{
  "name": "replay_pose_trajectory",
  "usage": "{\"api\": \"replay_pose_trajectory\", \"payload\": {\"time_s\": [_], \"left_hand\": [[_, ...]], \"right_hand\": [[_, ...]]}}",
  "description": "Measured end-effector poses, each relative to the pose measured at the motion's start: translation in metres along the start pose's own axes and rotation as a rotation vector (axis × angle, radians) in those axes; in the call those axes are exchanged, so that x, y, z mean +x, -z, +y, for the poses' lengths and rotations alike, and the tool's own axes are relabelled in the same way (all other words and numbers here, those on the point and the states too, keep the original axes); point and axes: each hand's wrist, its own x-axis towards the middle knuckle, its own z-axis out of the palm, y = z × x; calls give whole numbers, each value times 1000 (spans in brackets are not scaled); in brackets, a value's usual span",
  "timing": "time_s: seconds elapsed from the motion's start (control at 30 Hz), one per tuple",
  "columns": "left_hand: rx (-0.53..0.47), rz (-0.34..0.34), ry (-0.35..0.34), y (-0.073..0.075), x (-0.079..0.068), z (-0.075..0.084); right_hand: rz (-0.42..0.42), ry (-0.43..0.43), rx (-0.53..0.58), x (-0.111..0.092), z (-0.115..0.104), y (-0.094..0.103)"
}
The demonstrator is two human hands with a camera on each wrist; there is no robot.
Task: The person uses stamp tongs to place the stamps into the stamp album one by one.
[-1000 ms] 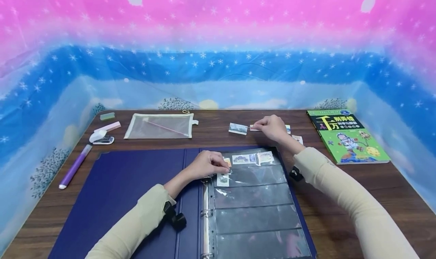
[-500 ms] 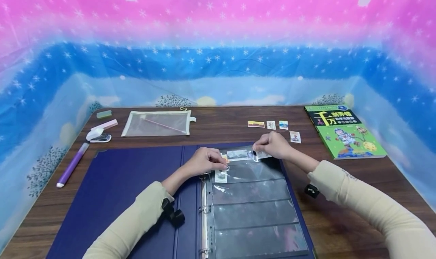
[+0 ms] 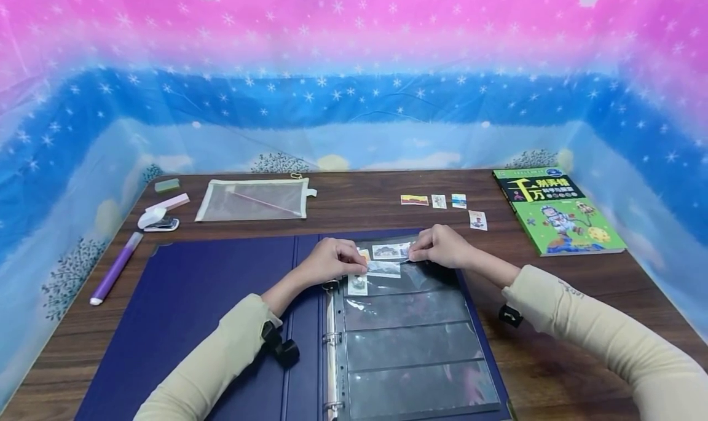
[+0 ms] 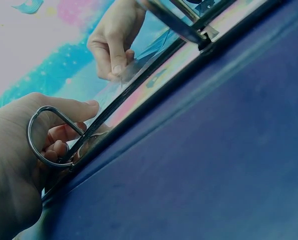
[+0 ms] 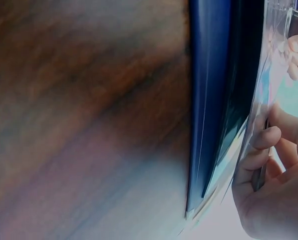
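A dark blue ring-binder stamp album [image 3: 221,304] lies spread on the table. Its clear pocket page [image 3: 412,347] is on the right half. My left hand [image 3: 334,262] pinches the top of the page near the rings, thumb against fingers. In my right hand [image 3: 442,247] is a thin metal tool, apparently tweezers [image 5: 260,177], mostly hidden by the fingers. A grey landscape stamp [image 3: 384,269] is at the tool's tip, over the upper pockets. Behind it shows a wide stamp [image 3: 390,251] in the top pocket. A small pale stamp [image 3: 357,285] sits below my left fingertips.
Behind the album lie a red-yellow stamp [image 3: 414,200] and several small ones, one [image 3: 478,220] nearer. A green book [image 3: 564,215] is at right. Left are a mesh zip pouch [image 3: 251,201], a stapler [image 3: 159,222], a purple marker [image 3: 116,268], and a pink block [image 3: 169,202].
My right hand has brought the grey landscape stamp from the back of the table to the upper pockets, then moved slightly left. My left hand keeps its pinch on the page.
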Motion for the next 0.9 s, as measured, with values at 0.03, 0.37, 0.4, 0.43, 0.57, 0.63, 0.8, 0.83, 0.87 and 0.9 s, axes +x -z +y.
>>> {"api": "replay_pose_trajectory", "payload": {"time_s": [0.03,0.37,0.4,0.43,0.57,0.63,0.8,0.83,0.87,0.9], "left_hand": [[3,0,0,0,0,0],[0,8,20,0,-2,0],[-1,7,22,0,-2,0],[-3,6,23,0,-2,0],[0,1,13,-1,-1,-1],[7,0,10,-1,-1,-1],[11,1,6,0,0,0],[11,3,3,0,0,0],[11,5,2,0,0,0],[11,6,1,0,0,0]], "right_hand": [[-4,0,-4,0,0,1],[-38,52,5,2,2,5],[-39,57,9,2,2,4],[-41,59,11,2,2,3],[-55,60,17,1,0,2],[-58,66,2,1,0,4],[-72,89,-48,1,1,10],[-75,95,-59,1,2,11],[-79,100,-63,1,2,11],[-83,109,-66,1,2,12]]}}
